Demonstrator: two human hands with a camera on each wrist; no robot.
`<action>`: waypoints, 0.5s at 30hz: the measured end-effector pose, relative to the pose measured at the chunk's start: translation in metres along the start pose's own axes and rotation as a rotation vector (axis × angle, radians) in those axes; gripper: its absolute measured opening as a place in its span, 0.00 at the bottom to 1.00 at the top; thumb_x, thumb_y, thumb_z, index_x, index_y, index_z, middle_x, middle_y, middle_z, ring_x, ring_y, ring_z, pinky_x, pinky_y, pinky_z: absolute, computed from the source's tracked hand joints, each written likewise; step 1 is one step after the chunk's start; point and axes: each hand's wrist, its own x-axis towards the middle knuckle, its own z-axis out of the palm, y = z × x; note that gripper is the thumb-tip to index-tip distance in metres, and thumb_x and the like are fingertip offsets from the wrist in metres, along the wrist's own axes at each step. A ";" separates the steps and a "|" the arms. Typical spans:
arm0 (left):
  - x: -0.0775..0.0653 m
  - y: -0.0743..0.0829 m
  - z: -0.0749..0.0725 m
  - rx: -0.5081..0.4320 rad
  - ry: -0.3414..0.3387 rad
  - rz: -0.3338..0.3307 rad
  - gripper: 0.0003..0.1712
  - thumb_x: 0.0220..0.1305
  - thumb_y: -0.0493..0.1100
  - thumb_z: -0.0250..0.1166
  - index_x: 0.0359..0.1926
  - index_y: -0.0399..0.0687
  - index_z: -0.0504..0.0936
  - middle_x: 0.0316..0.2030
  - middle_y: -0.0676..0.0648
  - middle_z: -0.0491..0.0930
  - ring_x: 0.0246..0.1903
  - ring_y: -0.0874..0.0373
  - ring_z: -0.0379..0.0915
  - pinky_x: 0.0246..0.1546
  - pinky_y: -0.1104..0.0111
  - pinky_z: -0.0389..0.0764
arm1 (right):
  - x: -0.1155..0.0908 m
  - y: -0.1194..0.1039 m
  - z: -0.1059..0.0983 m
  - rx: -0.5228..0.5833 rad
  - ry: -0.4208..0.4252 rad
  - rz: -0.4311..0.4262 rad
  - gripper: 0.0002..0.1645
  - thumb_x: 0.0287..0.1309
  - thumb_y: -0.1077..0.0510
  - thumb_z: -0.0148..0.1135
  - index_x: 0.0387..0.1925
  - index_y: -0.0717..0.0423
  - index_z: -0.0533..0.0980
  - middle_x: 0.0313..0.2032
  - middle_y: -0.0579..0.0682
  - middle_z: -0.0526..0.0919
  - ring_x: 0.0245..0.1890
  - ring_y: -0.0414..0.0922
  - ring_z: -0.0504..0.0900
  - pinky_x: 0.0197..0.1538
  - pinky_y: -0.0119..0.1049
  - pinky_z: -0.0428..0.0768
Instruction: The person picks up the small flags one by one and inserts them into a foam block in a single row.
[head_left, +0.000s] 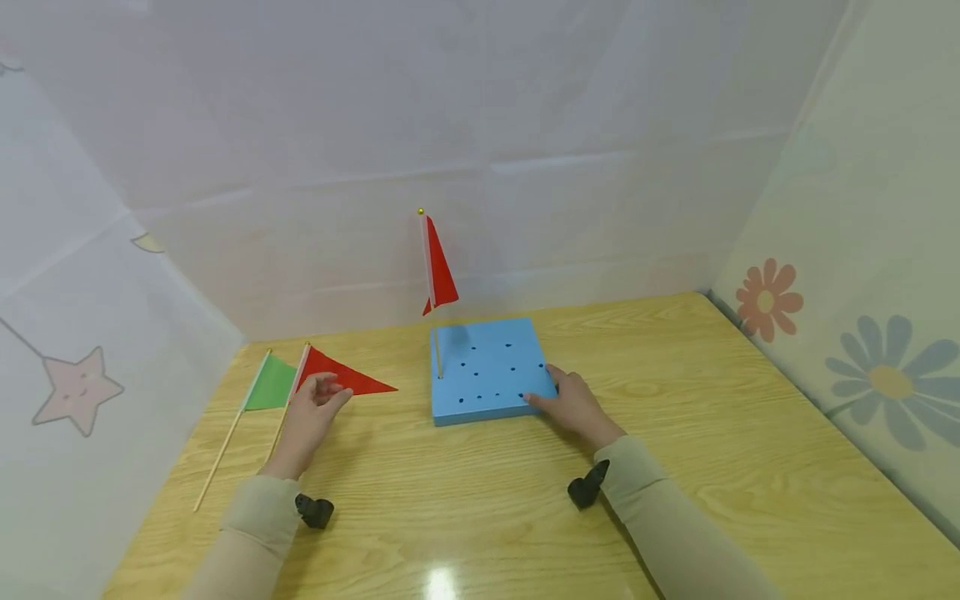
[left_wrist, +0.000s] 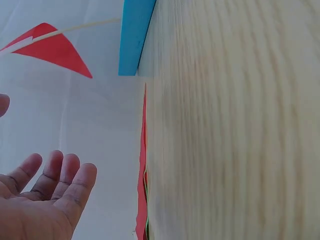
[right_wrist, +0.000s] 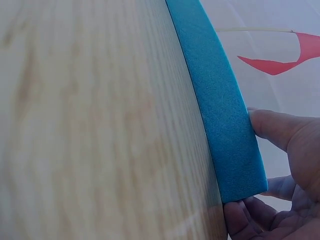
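A blue board (head_left: 491, 379) with several small holes lies flat on the table. From its back left part rises a red flag (head_left: 442, 271) on a thin stick, standing nearly upright. My right hand (head_left: 572, 404) grips the board's front right corner, thumb on top and fingers against the right side (right_wrist: 235, 150). To the left, my left hand (head_left: 315, 412) hovers over a second red flag (head_left: 337, 371) lying on the table and hides part of its stick. The left wrist view shows that hand's fingers (left_wrist: 75, 192) spread loosely, holding nothing.
A green flag (head_left: 272, 383) on a wooden stick lies left of the lying red one. The wood-grain table (head_left: 480, 500) meets a pale cloth wall (head_left: 562, 233) behind the board. Printed cloth stands along both sides, with flowers (head_left: 892, 382) at right.
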 end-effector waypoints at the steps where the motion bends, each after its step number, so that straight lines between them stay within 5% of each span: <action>1: -0.001 -0.001 -0.002 0.012 0.002 -0.003 0.29 0.78 0.44 0.59 0.70 0.32 0.64 0.61 0.34 0.71 0.60 0.43 0.69 0.55 0.62 0.73 | 0.000 0.001 0.000 -0.002 0.001 0.000 0.49 0.72 0.48 0.64 0.76 0.76 0.54 0.70 0.77 0.62 0.71 0.69 0.62 0.69 0.62 0.66; 7: -0.008 -0.002 -0.016 0.075 0.004 -0.005 0.29 0.78 0.43 0.59 0.70 0.32 0.64 0.60 0.34 0.72 0.60 0.42 0.70 0.50 0.71 0.74 | 0.001 0.002 0.000 0.004 -0.001 0.002 0.49 0.71 0.47 0.64 0.76 0.76 0.54 0.70 0.76 0.62 0.72 0.69 0.61 0.70 0.62 0.65; 15: -0.016 -0.009 -0.034 0.113 0.010 -0.049 0.33 0.77 0.46 0.60 0.72 0.32 0.61 0.60 0.34 0.70 0.61 0.41 0.68 0.52 0.66 0.75 | 0.001 0.002 0.000 0.001 0.004 -0.001 0.49 0.71 0.47 0.64 0.75 0.76 0.54 0.70 0.76 0.63 0.72 0.69 0.61 0.70 0.62 0.65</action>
